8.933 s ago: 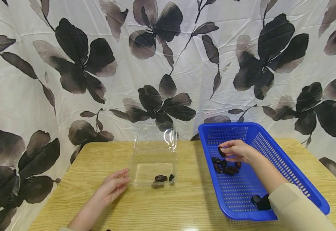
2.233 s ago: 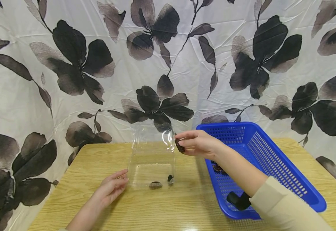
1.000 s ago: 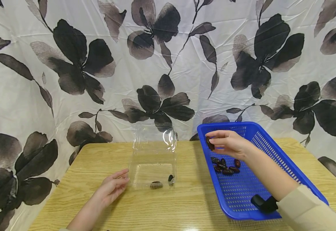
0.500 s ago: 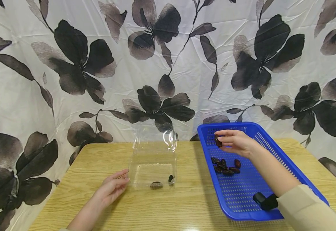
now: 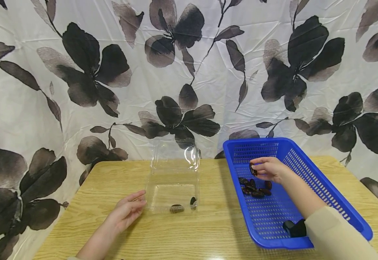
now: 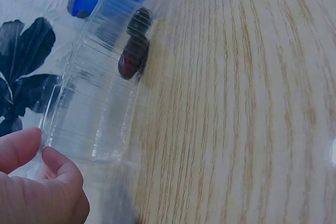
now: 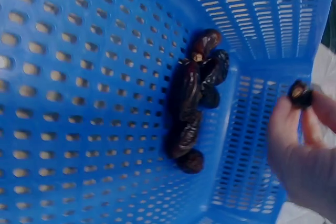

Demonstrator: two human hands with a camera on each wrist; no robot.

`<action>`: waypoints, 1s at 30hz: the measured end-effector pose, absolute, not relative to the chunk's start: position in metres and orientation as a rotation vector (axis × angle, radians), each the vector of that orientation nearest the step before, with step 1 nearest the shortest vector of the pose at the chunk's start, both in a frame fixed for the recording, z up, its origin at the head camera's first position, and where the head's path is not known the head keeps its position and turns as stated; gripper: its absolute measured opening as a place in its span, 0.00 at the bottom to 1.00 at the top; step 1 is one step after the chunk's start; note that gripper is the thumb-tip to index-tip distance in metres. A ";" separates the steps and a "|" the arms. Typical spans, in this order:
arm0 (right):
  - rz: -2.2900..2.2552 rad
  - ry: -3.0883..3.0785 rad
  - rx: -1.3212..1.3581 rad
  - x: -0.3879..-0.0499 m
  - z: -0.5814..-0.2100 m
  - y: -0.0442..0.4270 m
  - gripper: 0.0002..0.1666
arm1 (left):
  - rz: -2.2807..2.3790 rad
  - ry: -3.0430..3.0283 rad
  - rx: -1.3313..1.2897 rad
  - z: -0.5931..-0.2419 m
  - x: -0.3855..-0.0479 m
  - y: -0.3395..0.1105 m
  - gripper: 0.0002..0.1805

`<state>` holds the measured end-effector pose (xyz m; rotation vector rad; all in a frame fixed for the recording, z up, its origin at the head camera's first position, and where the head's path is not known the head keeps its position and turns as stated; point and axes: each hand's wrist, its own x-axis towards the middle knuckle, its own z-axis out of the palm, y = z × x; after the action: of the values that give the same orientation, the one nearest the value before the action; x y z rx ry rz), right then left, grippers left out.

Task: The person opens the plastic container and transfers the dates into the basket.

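My right hand point(image 5: 271, 169) pinches a dark brown date point(image 5: 253, 169) between thumb and fingers, above the blue plastic basket point(image 5: 309, 180). Beneath it, several dates point(image 7: 189, 93) lie bunched along the basket's left side. The held date point(image 7: 300, 94) also shows in the right wrist view, clear of the basket floor. My left hand point(image 5: 125, 213) grips the left edge of a clear plastic clamshell box point(image 5: 172, 180), its thumb and finger at the rim in the left wrist view. The lid stands raised at the back. Two dates point(image 5: 176, 208) rest at the box's front right.
A black object point(image 5: 295, 228) sits in the front of the basket, partly hidden by the right sleeve. Box and basket stand side by side on a wood-grain table point(image 5: 176, 238), with a strip of tabletop between them. Behind hangs a floral cloth point(image 5: 208, 72).
One date has left the box since the oldest frame. My right hand has carried a date from beside the box rightward over the basket, lately lower. My left hand stays at the box.
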<state>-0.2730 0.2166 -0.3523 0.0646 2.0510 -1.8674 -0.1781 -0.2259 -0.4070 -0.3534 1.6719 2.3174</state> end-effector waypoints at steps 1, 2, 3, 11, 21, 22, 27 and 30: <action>-1.843 2.078 0.095 -0.273 -0.355 0.219 0.21 | 2.318 1.669 -0.353 -0.407 -0.178 -0.226 0.36; -1.818 2.103 0.123 -0.273 -0.358 0.221 0.22 | 2.320 1.666 -0.354 -0.407 -0.178 -0.225 0.36; -1.793 2.134 0.158 -0.273 -0.360 0.223 0.22 | 2.319 1.665 -0.352 -0.407 -0.178 -0.225 0.35; -1.693 2.232 0.259 -0.273 -0.370 0.232 0.15 | 2.324 1.674 -0.364 -0.408 -0.179 -0.225 0.34; -1.701 2.250 0.277 -0.272 -0.363 0.228 0.19 | 2.322 1.668 -0.360 -0.409 -0.179 -0.227 0.34; -1.725 2.238 0.270 -0.272 -0.361 0.226 0.19 | 2.323 1.667 -0.361 -0.410 -0.179 -0.227 0.34; -1.842 2.155 0.157 -0.272 -0.348 0.214 0.18 | 2.328 1.666 -0.364 -0.410 -0.179 -0.226 0.34; -1.882 2.105 0.073 -0.273 -0.340 0.205 0.15 | 2.326 1.666 -0.354 -0.409 -0.180 -0.226 0.34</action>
<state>-0.2734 0.2045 -0.3399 0.0728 2.1048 -1.8821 -0.1795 -0.2261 -0.4094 -0.3535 1.6657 2.3256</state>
